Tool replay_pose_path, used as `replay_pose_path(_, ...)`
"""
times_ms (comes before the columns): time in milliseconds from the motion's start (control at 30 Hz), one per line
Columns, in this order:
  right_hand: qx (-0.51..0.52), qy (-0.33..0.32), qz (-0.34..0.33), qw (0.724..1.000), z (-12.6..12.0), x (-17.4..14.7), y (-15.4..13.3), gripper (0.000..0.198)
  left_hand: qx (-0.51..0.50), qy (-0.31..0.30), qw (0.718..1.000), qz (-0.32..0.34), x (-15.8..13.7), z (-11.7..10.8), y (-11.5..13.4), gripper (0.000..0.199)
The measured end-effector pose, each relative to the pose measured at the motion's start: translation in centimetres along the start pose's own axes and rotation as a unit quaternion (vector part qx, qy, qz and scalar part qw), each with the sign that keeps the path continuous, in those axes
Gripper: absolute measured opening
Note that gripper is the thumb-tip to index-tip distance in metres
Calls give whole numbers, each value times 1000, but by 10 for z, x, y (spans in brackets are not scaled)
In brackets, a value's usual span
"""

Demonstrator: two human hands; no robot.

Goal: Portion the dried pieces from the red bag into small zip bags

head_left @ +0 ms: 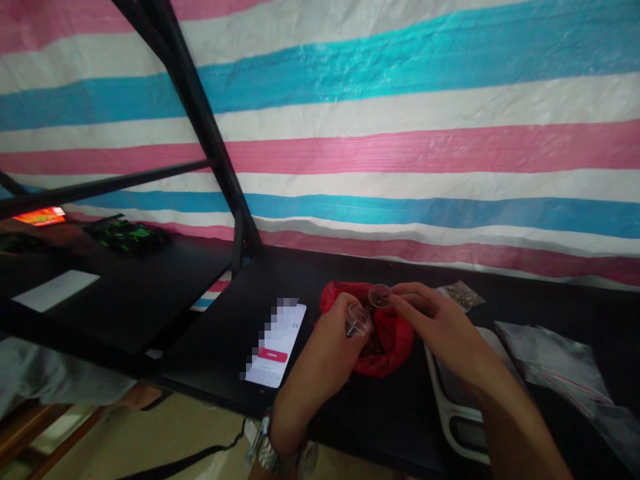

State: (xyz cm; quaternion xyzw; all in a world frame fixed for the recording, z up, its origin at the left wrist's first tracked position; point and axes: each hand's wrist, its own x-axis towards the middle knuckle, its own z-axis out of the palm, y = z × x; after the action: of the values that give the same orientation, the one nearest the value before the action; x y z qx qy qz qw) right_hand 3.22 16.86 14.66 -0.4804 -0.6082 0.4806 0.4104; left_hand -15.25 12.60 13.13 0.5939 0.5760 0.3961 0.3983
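Observation:
A red plastic bag (385,363) lies open on the black table, with dark contents I cannot make out inside. Over its left side, my left hand (340,337) is closed on a crinkled clear plastic bag (358,321). Between the thumb and fingers of my right hand (433,312) is a small round clear plastic cup (381,296), tilted above the red bag's opening. The two hands are close together, and the cup is just right of the clear bag.
Beneath my right forearm sits a pale-framed device like a scale (453,433). Clear zip bags (555,363) lie to its right, and a small bag of brown bits (461,295) behind. A phone (277,347) lies left. Another person's grey clothing (55,373) shows at left.

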Motion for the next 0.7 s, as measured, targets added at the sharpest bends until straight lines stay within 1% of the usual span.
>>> replay_pose_path(67, -26, 19, -24, 999, 3, -4, -8, 29, -1, -5, 1000, -6, 1, 8, -1, 16)
replay_pose_path(133, -85, 35, -57, 994, 7, -7, -14, 25, -16, 2, 1000, -1, 2, 13, 1, 19)
replay_pose_path(233, -193, 51, -106, 974, 16, -11, -19, 18, -33, 24, 999, 4, 3, 14, 2, 17)
replay_pose_path(333, -256, 53, -157, 952, 23, -13, -19, 22, -26, 40, 999, 4, 4, 12, 2, 21)
replay_pose_path(433, -286, 50, -195, 937, 25, -13, -19, 28, -31, 53, 998, 22, 5, 11, -1, 29)
replay_pose_path(500, -297, 57, -203, 931, 25, -13, -21, 29, -37, 66, 997, 29, 6, 12, -4, 28)
replay_pose_path(600, -288, 72, -207, 932, 24, -13, -24, 28, -54, 73, 996, 25, 9, 15, -6, 26)
replay_pose_path(700, -261, 114, -203, 937, 26, -10, -22, 26, -64, 81, 994, 18, 9, 13, -4, 20)
